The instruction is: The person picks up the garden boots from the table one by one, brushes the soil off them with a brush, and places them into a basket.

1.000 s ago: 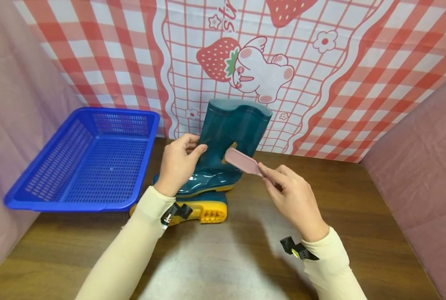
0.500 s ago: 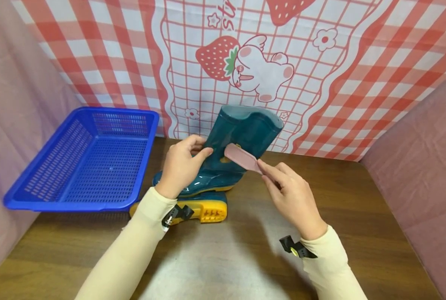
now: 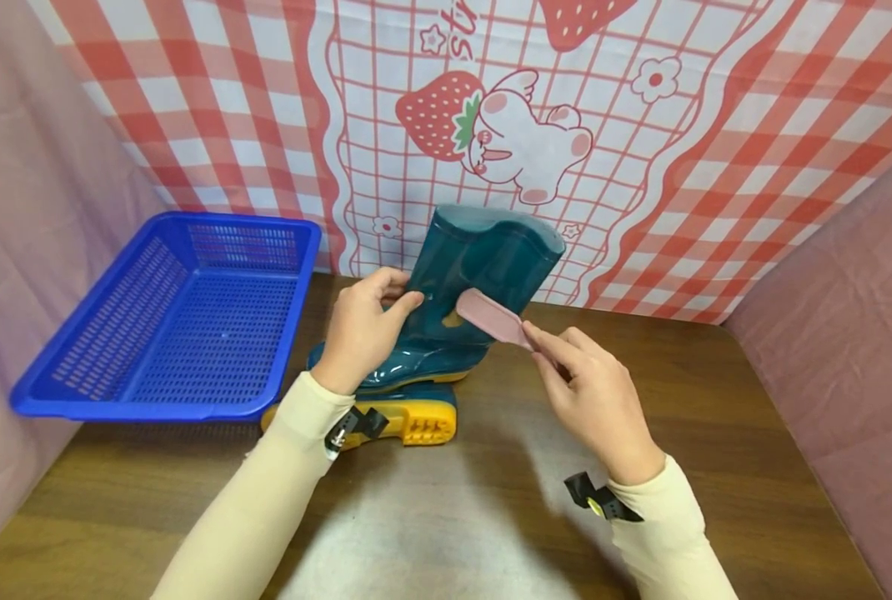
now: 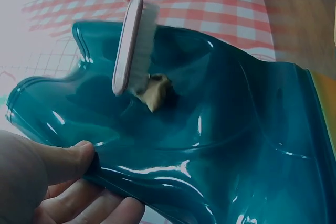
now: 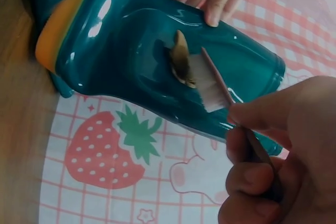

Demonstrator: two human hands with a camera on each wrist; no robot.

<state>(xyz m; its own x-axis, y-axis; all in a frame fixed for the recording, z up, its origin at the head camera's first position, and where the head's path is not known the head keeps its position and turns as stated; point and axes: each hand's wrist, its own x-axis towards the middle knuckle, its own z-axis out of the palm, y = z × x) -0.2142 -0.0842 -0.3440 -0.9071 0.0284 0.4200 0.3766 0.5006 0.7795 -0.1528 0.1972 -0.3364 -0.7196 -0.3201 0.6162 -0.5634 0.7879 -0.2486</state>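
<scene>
A dark green rubber boot (image 3: pixel 483 267) leans to the right, its sole resting by a second boot (image 3: pixel 428 422) that lies on its side, yellow sole facing the viewer. My left hand (image 3: pixel 363 329) grips the upright boot's shaft, thumb on the near face and fingers behind. In my right hand (image 3: pixel 596 392) is a pink-backed brush (image 3: pixel 491 318), pinched by its handle. Its pale bristles (image 5: pixel 207 85) press on the shaft beside a tan, mud-like patch (image 5: pixel 181 59). The left wrist view shows the patch (image 4: pixel 156 93) at the brush's tip; the bristles are blurred there.
A blue plastic basket (image 3: pixel 288 333) with slotted walls stands left of the boots on the brown wooden table (image 3: pixel 686 400). Behind hangs a red-and-white checked cloth (image 3: pixel 776 167) with strawberry prints. Pink cloth (image 3: pixel 851 333) lines both sides.
The boot's shaft has tipped further right, with my left hand shifting slightly along with it. The brush has moved a little to the right over the shaft. The lying boot stays put.
</scene>
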